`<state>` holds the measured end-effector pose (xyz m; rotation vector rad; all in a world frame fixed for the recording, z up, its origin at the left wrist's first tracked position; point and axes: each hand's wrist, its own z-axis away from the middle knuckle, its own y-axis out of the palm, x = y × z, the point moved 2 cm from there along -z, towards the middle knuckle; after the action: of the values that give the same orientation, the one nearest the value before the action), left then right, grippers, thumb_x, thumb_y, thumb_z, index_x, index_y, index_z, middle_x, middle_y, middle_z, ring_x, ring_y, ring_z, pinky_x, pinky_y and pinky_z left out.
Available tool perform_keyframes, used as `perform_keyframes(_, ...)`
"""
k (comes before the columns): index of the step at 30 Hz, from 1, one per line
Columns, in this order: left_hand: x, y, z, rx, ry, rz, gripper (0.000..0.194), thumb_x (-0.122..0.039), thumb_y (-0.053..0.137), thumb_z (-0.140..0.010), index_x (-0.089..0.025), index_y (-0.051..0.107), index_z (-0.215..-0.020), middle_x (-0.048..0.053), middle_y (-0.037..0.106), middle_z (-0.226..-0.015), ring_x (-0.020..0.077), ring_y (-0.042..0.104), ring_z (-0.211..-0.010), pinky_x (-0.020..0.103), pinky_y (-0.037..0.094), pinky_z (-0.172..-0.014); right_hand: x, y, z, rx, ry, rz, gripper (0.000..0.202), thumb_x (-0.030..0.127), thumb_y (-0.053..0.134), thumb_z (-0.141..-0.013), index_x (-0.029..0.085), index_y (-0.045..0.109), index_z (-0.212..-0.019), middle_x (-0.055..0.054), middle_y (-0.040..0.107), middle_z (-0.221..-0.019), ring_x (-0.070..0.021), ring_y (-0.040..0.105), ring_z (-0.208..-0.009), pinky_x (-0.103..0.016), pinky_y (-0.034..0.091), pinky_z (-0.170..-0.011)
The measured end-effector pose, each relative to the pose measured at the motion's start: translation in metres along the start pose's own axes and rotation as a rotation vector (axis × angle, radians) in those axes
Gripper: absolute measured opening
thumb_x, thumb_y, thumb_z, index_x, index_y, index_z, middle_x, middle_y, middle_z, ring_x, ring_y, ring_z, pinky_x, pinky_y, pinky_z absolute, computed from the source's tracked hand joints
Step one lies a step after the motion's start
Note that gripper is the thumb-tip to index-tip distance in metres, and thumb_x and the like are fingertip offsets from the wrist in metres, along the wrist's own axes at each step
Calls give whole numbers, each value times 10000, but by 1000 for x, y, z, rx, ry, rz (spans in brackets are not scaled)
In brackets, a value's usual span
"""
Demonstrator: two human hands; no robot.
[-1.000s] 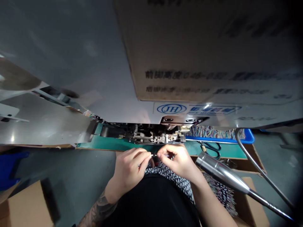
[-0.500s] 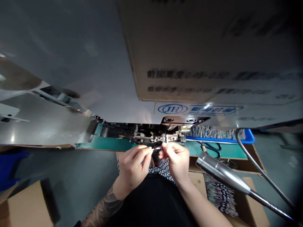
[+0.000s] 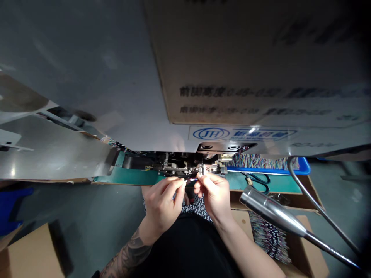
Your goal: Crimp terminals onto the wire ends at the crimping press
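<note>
A short bundle of thin coloured wires point(image 3: 191, 179) stretches between my two hands, just in front of the machine's metal feed parts point(image 3: 185, 169). My left hand point(image 3: 165, 204) pinches the wires' left end between thumb and forefinger. On the other side, my right hand point(image 3: 216, 197) has thumb and forefinger closed on their right end, close under the metal head of the machine. Fingertips cover both wire ends, so what is fixed to them cannot be made out. The large machine housing point(image 3: 121, 77) overhangs both hands.
A blue tray point(image 3: 304, 166) of coloured wires lies right of the machine on the green bench top point(image 3: 133, 177). Scissors point(image 3: 261, 180) lie beside it. A metal gooseneck lamp point(image 3: 269, 210) reaches in from the right. Below stands a cardboard box point(image 3: 314, 239) with wire bundles point(image 3: 269, 235).
My right hand has shifted very slightly to the left. Both hands keep their pinch on the wires, and the view has moved a little.
</note>
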<state>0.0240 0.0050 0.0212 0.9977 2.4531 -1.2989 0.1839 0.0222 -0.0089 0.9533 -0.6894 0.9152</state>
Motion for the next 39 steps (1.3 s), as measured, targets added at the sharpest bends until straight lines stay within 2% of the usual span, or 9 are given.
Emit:
perform_keyframes(20,-2,-3,-3,-3,0,-21,89,-82,749,-947,-159,764,-990,51,821,-909,180,804,-799,297,652,-741,1,2,0,5,25,13,379,427,852,-841,190,724,-574,-4,656,-501,-103,484,-369,-230,308,-341)
perform_keyframes(25,-3,-3,-3,-4,5,-22,99,-83,740,-952,-166,764,-1000,54,824,-911,181,807,-798,300,659,-735,0,2,0,0,18,13,369,419,849,-854,198,733,-583,-8,665,-514,-106,488,-380,-228,322,-344)
perform_keyframes(28,-1,-4,-2,2,22,-19,112,-82,731,-959,-173,763,-1016,54,825,-918,180,803,-800,303,658,-733,1,2,2,-13,-28,42,352,421,854,-857,201,755,-601,-16,688,-541,-116,516,-405,-230,375,-368)
perform_keyframes(31,3,-5,-1,30,51,-9,148,-61,725,-955,-180,760,-1035,45,823,-924,180,799,-809,305,648,-740,5,1,5,3,-63,117,307,439,861,-859,202,808,-671,-34,736,-604,-132,570,-450,-234,434,-411)
perform_keyframes(35,8,-9,0,129,35,48,144,-68,716,-962,-192,751,-1026,26,813,-926,178,788,-822,309,624,-752,14,-3,9,151,-19,219,227,438,882,-845,211,873,-852,-24,731,-597,-128,587,-443,-226,461,-440)
perform_keyframes(39,10,-12,-1,219,-14,140,106,-103,701,-982,-202,734,-999,15,801,-915,170,768,-815,313,600,-751,19,-7,10,197,-57,287,251,419,893,-833,202,826,-725,-14,699,-581,-122,574,-448,-230,478,-457)
